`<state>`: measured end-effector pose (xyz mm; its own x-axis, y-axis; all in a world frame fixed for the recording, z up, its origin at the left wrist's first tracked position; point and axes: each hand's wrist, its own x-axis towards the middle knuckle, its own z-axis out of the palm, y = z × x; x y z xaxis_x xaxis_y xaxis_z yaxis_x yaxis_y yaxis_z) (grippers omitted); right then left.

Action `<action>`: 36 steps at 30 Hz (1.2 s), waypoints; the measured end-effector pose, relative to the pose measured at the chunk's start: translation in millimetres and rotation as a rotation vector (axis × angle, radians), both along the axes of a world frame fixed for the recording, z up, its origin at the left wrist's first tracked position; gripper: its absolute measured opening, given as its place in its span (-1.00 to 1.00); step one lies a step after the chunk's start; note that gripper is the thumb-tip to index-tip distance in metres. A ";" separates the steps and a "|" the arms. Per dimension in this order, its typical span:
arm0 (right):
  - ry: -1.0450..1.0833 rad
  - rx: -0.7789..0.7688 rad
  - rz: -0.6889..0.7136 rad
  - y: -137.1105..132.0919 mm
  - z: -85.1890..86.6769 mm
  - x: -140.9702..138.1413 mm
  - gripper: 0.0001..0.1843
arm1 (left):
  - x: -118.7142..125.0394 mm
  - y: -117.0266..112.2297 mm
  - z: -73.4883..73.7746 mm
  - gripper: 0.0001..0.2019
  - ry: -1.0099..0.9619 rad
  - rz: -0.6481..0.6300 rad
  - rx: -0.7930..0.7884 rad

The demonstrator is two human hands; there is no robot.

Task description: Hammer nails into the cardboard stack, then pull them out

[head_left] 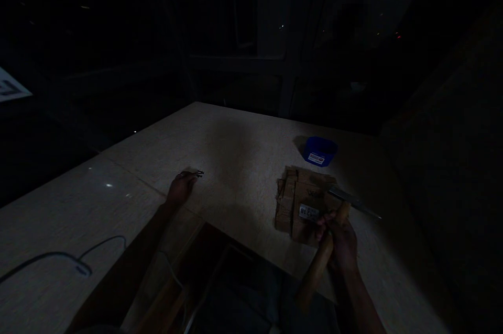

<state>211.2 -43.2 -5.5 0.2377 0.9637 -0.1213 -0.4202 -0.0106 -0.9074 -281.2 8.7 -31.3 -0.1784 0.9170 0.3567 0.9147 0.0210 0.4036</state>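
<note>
Stretched forward over the pale surface, my left hand [183, 187] has its fingers together at several small dark nail-like pieces [199, 173]. They stick out past the fingertips; the dimness hides their exact kind. My right hand [341, 242] is wrapped round the wooden handle of a hammer [320, 263]. Its metal head [353, 202] points up and away, over the right edge of a flattened piece of brown cardboard [288, 203]. A white label [308, 212] printed 1218 lies upside down on the cardboard, just left of my right fingers.
A blue plastic bin [320, 152] with a white label stands behind the cardboard. A grey cable [55, 255] runs across the left front. Below me is a brown wooden piece [196, 250] beside my dark-clothed legs. Dark window frames [239, 64] rise beyond the pale surface [251, 140].
</note>
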 end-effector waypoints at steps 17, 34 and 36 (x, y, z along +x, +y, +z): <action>0.060 -0.047 0.010 1.1 -5.4 2.5 -0.48 | -9.9 10.2 -8.6 -0.67 -0.071 -0.017 0.125; 0.063 0.011 -0.008 4.2 -4.2 -4.2 -0.53 | 226.4 26.1 54.2 -0.63 -1.040 -0.335 -0.007; 0.084 0.007 -0.006 5.1 -4.3 -4.3 -0.53 | 260.5 32.1 54.8 -0.64 -1.054 -0.446 -0.075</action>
